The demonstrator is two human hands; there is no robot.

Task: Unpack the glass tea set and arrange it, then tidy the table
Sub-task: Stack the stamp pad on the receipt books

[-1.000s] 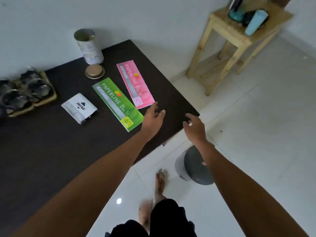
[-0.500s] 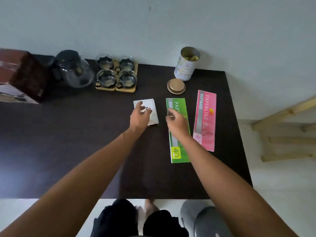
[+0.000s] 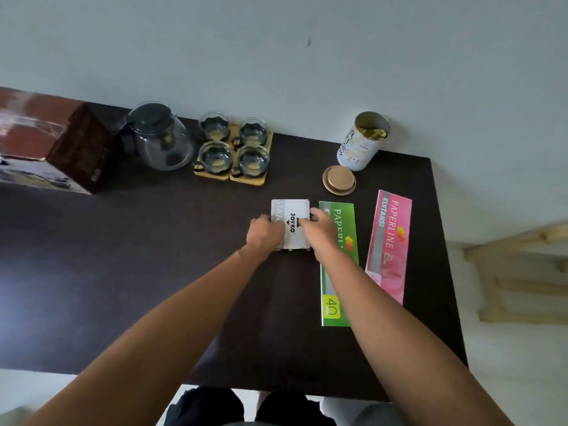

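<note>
A glass teapot with a dark lid stands at the back of the dark table. Beside it, several glass cups sit on wooden coasters. In the middle lies a small white Joyko box. My left hand grips its left edge and my right hand grips its right edge; both cover the box's lower half. A brown tea set carton stands at the far left.
A green Paperline booklet and a pink one lie right of the box. An open tin and its gold lid sit behind them. A wooden stand is off the table's right edge.
The view swung from the table's right corner back to the whole table. Both hands moved from that corner onto the white box, the right hand leaving the green booklet to take the box's right edge.
</note>
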